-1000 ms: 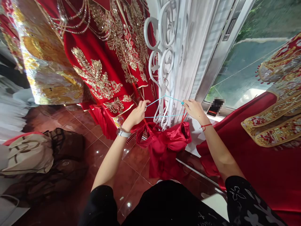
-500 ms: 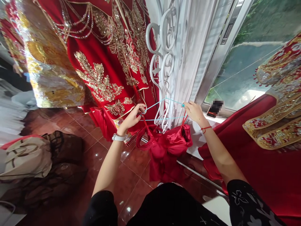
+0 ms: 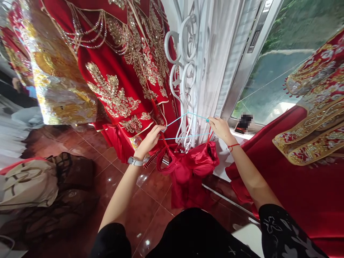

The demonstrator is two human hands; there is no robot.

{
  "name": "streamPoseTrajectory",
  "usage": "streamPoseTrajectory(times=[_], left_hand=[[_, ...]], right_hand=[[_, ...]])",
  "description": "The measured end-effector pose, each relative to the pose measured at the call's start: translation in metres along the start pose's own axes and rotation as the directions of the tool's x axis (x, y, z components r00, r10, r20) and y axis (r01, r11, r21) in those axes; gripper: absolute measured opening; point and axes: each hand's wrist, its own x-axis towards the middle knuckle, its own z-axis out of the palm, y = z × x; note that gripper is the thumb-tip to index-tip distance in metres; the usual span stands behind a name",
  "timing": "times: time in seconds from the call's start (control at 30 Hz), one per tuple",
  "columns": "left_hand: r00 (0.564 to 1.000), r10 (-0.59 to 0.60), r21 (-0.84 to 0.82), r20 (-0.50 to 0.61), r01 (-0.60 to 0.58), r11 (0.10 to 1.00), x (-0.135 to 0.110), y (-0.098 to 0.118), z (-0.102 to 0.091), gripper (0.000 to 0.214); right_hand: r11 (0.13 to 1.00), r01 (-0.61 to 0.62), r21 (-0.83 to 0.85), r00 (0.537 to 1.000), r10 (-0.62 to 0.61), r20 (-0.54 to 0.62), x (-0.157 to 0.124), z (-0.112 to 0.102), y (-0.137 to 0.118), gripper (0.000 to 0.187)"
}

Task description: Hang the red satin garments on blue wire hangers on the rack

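Note:
A thin light-blue hanger (image 3: 175,121) with a metal hook is held up in front of me. My left hand (image 3: 152,141) is closed around its left end, and my right hand (image 3: 219,129) pinches its right end. From the hanger, by thin straps, hangs a red satin dress (image 3: 185,168) with padded cups. One strap runs up to each hand; where the straps meet the hanger is partly covered by my fingers. A watch sits on my left wrist, a red string on my right.
White scrolled metalwork (image 3: 185,71) rises just behind the hanger. A red gown with gold embroidery (image 3: 115,89) hangs at left, another red embroidered garment (image 3: 309,136) at right. Bags (image 3: 29,182) lie on the tiled floor (image 3: 150,200). A phone-like object (image 3: 241,126) rests on the window sill.
My left hand has shifted slightly, its fingers now more closed over the hanger's end. The view has moved a little; the dress hangs almost as before.

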Motion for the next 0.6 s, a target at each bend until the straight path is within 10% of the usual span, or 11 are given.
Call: streamPoseTrajectory(times=[0.3, 0.6], left_hand=[[0.996, -0.084, -0.125, 0.022, 0.086, 0.988, 0.009, 0.002, -0.005, 0.028], [0.946, -0.025, -0.434, 0.324, 0.172, 0.884, 0.041, -0.018, -0.028, 0.08]], right_hand=[[1.0, -0.005, 0.001, 0.999, 0.005, 0.035, -0.001, -0.005, -0.003, 0.04], [0.998, 0.059, -0.021, 0.997, -0.058, 0.059, 0.001, -0.01, 0.0, 0.039]])
